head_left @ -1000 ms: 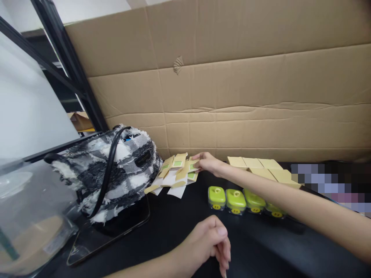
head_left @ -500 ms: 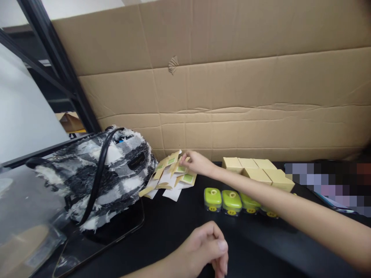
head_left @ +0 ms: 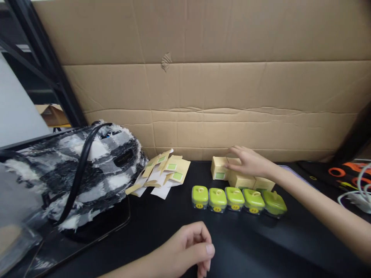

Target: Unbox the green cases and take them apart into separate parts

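My right hand [head_left: 246,161] reaches over the group of small pale-yellow boxes [head_left: 219,166], fingers spread, partly covering the back ones. Whether its fingertips touch a box I cannot tell. Lower in view, my left hand [head_left: 189,247] is loosely curled above the black table, with nothing visible in it. Between the hands, several small clear containers with green lids [head_left: 218,197] stand in a row. Their lids have small loop tabs, and yellow labels show on most fronts. Left of the boxes lies a pile of flattened cartons [head_left: 174,170] with green labels.
A shaggy black-and-white checked bag [head_left: 101,162] with a black strap stands on the left. Behind everything rises a large cardboard sheet [head_left: 203,88]. Orange-handled items [head_left: 336,172] and a white cable [head_left: 361,189] lie at the far right of the black table [head_left: 246,243].
My right hand has moved right, from the flattened cartons to the boxes, and its fingers have spread. My left hand stays curled. The view has turned slightly right.
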Motion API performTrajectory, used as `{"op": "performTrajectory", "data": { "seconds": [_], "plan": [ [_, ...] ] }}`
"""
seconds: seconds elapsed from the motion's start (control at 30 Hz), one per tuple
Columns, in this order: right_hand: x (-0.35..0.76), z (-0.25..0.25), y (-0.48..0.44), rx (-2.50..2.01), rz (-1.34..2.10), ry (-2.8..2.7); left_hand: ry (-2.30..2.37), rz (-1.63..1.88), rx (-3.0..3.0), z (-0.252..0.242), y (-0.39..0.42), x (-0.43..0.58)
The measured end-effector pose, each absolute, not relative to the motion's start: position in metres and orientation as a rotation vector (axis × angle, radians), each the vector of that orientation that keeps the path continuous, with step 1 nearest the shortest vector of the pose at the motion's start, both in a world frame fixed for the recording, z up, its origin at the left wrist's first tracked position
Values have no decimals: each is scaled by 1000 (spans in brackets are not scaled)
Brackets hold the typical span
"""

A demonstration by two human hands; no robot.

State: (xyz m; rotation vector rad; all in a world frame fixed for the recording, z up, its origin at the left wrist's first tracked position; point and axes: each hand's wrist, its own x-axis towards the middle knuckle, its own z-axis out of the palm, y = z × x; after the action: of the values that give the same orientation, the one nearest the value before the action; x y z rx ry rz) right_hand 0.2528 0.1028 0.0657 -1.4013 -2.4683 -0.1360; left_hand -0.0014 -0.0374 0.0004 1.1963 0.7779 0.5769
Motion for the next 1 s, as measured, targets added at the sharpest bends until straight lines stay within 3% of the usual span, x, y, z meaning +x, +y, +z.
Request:
{"op": "performTrajectory", "data": {
  "seconds": [0.3,0.6,0.73,1.0],
  "plan": [
    [228,63,115,-1336,-138,-2538,827,548,1319,2,-42,-1],
    [222,63,-4,-1085,7,-2211,768,821,1628,-41,-40,-9],
    [214,25,-44,-989,494,-2203,873,1032,1908,-48,-41,-15],
    [212,-17,-50,-1015,1182,-1829,748,653,1903,-12,-38,-12]
  ]
}}
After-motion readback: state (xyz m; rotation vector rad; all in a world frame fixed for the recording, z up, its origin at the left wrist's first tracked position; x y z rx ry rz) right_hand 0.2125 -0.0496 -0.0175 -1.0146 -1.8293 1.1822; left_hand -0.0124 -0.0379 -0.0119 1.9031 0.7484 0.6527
